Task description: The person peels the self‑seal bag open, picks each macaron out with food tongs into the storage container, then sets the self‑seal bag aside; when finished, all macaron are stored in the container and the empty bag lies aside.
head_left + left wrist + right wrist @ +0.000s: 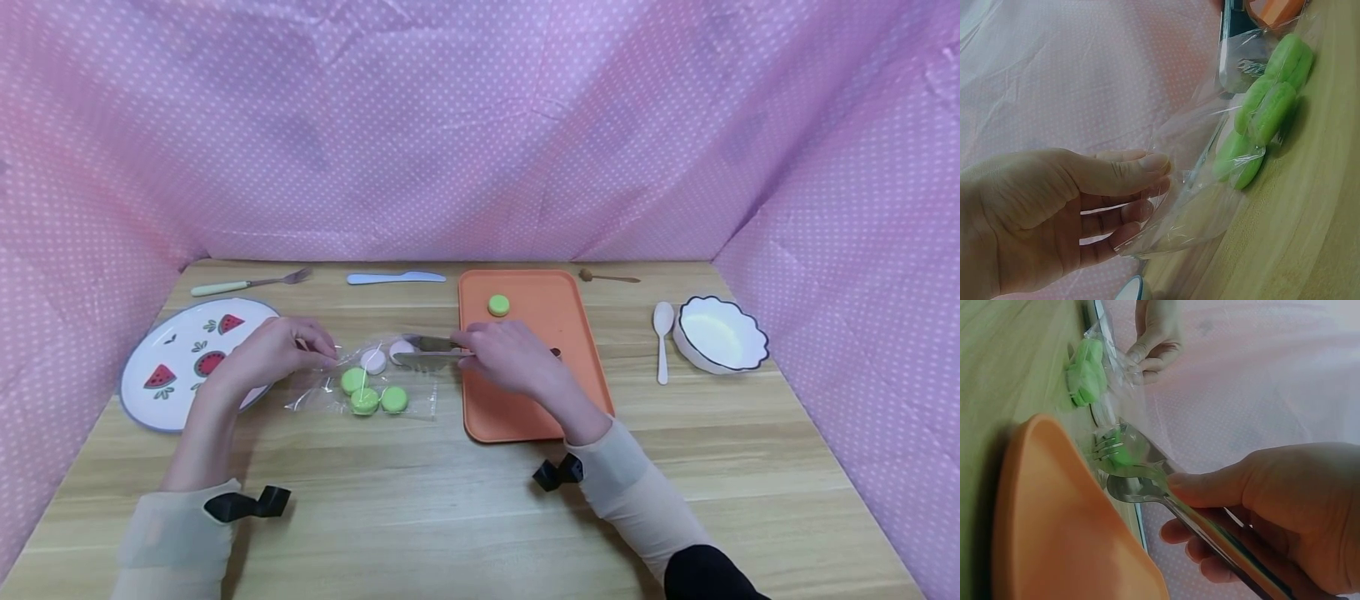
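Note:
My left hand (281, 354) pinches the edge of a clear plastic bag (1191, 212) between thumb and fingers. Green macarons (365, 401) and pale pink macarons (373, 361) lie in and under the film. My right hand (506, 354) holds metal serving tongs (1175, 509), one end fork-shaped and the other spoon-shaped. Their tips reach left over the bag, right beside a second pink macaron (400, 352). Behind the fork tines a patch of green shows in the right wrist view; I cannot tell whether the tongs grip anything.
Under my right forearm lies an orange tray (480, 417) with one green macaron (498, 305) on it. A watermelon-patterned plate (150, 404) is at left. Along the back are a fork (247, 284), a knife (395, 277) and a small wooden stick (611, 278). A white spoon (662, 342) and scalloped bowl (720, 333) stand right.

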{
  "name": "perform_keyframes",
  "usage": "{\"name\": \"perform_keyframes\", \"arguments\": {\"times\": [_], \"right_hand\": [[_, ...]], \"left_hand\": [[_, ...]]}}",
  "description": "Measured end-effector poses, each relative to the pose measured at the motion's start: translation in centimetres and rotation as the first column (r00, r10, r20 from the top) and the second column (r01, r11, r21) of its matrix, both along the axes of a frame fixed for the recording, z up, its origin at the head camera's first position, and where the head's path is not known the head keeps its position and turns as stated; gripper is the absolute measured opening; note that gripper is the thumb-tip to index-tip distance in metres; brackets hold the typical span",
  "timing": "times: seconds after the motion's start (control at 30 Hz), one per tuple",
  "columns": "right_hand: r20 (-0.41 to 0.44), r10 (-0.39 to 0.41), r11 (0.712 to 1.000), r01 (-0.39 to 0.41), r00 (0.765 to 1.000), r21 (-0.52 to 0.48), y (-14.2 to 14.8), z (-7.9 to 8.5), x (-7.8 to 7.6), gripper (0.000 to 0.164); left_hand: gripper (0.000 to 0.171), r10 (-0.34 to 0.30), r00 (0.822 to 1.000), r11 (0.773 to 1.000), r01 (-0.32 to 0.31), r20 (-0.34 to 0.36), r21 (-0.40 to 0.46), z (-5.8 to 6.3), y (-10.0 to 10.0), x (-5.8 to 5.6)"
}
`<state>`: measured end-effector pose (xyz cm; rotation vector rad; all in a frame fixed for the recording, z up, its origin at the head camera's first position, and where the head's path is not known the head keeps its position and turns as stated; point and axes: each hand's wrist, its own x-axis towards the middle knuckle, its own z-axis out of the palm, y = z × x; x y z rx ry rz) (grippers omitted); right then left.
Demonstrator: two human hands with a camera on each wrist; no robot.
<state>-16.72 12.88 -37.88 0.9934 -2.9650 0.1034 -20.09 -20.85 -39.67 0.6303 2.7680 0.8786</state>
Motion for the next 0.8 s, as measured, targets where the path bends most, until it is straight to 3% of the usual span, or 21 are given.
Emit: {"name": "perform_keyframes", "arguments": {"times": [0.8], "right_hand": [[-0.011, 0.000, 1.000, 0.000, 1.000, 0.013, 0.43, 0.40, 0.18, 0.009]], "left_hand": [[0.005, -0.001, 1.000, 1.000, 0.001, 0.000, -0.022, 0.06, -0.05, -0.10]]}}
